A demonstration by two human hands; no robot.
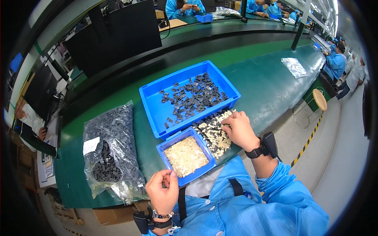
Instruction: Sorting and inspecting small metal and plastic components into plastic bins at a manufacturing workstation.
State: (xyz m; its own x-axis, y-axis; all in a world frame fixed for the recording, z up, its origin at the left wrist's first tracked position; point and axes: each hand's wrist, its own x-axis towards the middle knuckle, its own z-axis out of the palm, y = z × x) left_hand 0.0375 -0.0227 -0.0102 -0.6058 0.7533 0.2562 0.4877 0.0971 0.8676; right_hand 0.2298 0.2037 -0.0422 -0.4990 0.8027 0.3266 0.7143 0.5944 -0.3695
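Note:
My left hand (163, 190) is closed, thumb and fingertips together at the near left corner of a small blue bin (162, 153). Whatever it may hold is too small to make out. The bin contains many small flat cream-coloured pieces (186, 156). Over a pile of mixed black and cream small parts (214, 135) on the table, my right hand (240, 130) pinches its fingers; anything between them cannot be made out. Behind the small bin stands a larger blue bin (151, 106), with many small black plastic parts (193, 96) scattered across its bottom.
A clear plastic bag (112, 153) full of black parts lies left on the green table (271, 78). Dark monitors (118, 37) stand beyond it. A silvery bag (294, 67) rests farther right, near a round stool (319, 99). People in blue work across and along the line.

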